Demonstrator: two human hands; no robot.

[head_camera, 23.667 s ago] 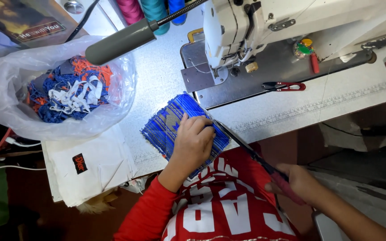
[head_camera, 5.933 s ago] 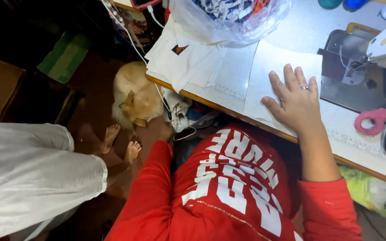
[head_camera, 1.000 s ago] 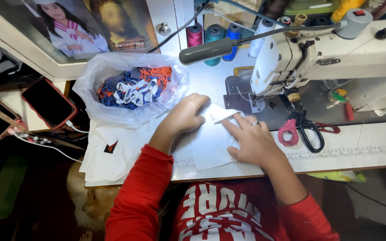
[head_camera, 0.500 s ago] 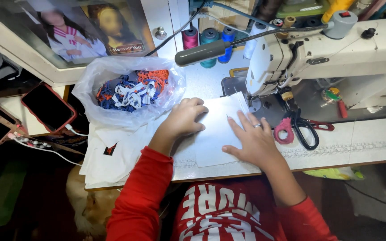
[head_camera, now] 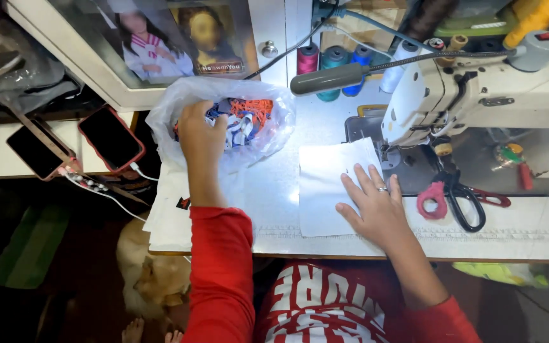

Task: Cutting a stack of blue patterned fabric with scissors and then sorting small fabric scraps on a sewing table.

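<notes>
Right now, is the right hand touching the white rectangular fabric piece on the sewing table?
Touching. The head view shows the right hand lying flat, fingers spread, on the lower right part of the white rectangular fabric piece, with no gap between them.

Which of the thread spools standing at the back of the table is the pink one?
The leftmost spool, magenta-pink, standing just left of the teal spool and the blue spool, behind the grey lamp head.

**At the sewing table**

A plastic bag (head_camera: 223, 121) sits on the table (head_camera: 516, 238), left of a flat fabric piece (head_camera: 328, 184) lying before the sewing machine (head_camera: 478, 95). The left hand (head_camera: 201, 130) reaches into the bag; the right hand (head_camera: 373, 203) rests on the fabric. Scissors (head_camera: 459, 200) lie to the right, thread spools (head_camera: 332, 60) behind.
</notes>
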